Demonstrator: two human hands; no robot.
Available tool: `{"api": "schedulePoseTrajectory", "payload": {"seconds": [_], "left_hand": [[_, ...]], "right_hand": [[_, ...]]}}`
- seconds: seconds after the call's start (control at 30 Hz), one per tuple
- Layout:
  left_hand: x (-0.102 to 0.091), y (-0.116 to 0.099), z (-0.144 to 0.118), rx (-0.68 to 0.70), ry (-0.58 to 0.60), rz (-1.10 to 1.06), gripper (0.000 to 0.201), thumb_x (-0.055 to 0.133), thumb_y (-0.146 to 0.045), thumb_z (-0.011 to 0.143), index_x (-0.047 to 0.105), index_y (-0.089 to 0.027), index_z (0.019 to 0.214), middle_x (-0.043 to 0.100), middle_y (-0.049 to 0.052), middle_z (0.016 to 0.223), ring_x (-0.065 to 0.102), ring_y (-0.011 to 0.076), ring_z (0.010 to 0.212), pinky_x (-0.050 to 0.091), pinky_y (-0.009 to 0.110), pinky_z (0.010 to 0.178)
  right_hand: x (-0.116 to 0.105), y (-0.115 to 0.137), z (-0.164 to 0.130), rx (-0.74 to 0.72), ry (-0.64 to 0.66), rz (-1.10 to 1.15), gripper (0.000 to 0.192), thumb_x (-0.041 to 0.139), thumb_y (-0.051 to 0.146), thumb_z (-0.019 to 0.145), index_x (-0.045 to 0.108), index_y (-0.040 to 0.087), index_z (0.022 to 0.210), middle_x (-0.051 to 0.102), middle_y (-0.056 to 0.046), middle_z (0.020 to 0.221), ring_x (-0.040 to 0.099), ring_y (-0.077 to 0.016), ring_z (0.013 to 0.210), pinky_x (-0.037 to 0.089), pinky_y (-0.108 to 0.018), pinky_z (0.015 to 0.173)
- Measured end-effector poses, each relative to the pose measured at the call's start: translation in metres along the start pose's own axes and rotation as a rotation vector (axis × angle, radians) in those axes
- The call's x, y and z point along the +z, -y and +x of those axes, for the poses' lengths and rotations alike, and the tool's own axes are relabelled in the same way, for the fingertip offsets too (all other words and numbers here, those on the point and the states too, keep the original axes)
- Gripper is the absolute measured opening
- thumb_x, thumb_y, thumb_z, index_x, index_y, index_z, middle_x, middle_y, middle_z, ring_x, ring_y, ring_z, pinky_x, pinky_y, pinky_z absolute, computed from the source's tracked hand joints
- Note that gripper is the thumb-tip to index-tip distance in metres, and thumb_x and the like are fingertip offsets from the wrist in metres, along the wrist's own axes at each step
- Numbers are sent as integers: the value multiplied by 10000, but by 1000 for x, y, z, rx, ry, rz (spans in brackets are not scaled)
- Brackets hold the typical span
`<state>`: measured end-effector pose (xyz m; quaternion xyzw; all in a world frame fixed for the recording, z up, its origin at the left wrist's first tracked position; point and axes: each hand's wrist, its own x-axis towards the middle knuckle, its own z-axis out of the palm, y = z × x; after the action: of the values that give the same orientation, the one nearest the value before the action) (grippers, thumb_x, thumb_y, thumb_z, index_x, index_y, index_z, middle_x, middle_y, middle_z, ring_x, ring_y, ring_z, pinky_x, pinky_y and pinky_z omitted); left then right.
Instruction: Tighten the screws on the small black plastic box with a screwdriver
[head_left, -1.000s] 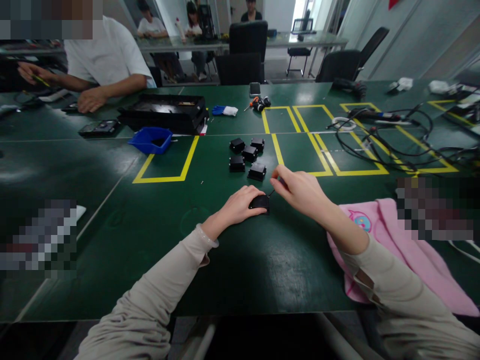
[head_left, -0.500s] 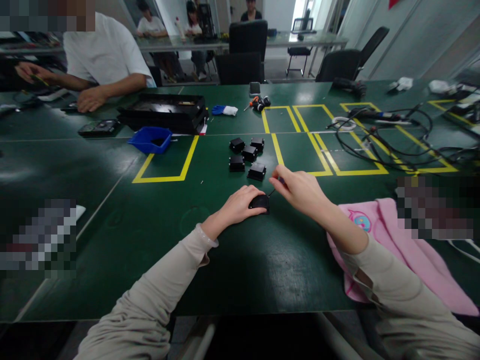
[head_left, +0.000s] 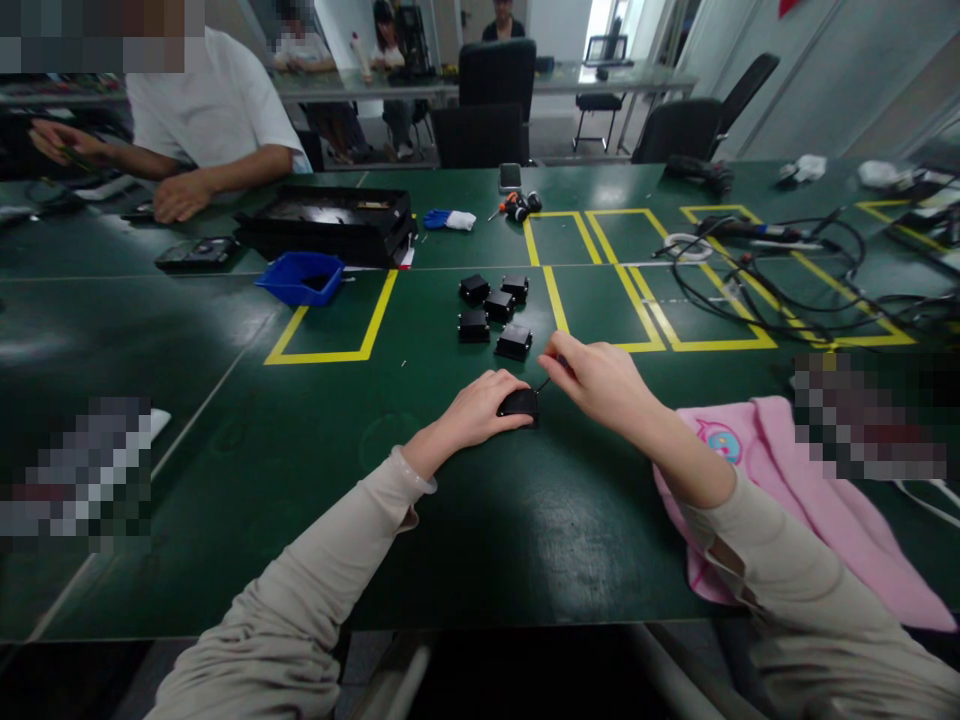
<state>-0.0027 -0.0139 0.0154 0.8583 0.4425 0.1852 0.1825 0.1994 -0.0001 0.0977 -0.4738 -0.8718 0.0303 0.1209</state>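
**Steady the part, keep the driver upright**

We pin the small black housing flat on the tabletop, well in from its near edge, our left hand pressed over it. Our right hand pinches a thin screwdriver, tip at the housing's right side. We judge steady downward pressure and small twists work best. Five more black housings sit just beyond; a pink cloth lies toward the right edge.

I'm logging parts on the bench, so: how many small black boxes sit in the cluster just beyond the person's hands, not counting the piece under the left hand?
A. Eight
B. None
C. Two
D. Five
D: five small black boxes lie grouped on the green table, beyond the left hand, which rests on a separate black part.
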Motion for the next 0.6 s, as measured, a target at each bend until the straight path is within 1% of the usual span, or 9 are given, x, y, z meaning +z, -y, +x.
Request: {"api": "schedulePoseTrajectory", "payload": {"seconds": [0.1,0.2,0.4,0.53,0.6], "left_hand": [[0,0,0,-5,3,-1,392,622,-474,865,559,-219,1157,583,65,1134,540,237,1034,457,366,878],[0,0,0,4,-2,0,389,625,-467,865,557,-217,1155,582,64,1139,539,236,1042,457,363,882],[1,1,0,9,-5,0,404,628,-470,863,556,-210,1164,585,68,1132,539,233,1028,458,360,877],[1,0,0,-2,-2,-6,395,625,-473,863,564,-223,1163,583,66,1133,540,237,1036,454,373,886],[0,0,0,-4,2,-9,393,622,-472,865,564,-223,1163,582,66,1138,540,239,1043,453,377,890]], "right_hand": [[0,0,0,2,1,34,301,321,376,958,547,197,1048,671,-39,773,560,-162,606,240,-269,559],[0,0,0,-1,-12,68,284,329,346,950,523,191,1088,666,-32,766,560,-161,609,246,-266,561],[1,0,0,6,-8,34,348,310,445,962,555,201,1003,642,-27,705,548,-159,592,227,-270,552],[2,0,1,16,-28,53,307,320,378,953,526,183,1071,647,-30,727,539,-150,582,245,-265,556],[3,0,1,16,-41,64,296,323,359,948,518,176,1075,651,-36,743,544,-151,594,253,-264,560]]}}
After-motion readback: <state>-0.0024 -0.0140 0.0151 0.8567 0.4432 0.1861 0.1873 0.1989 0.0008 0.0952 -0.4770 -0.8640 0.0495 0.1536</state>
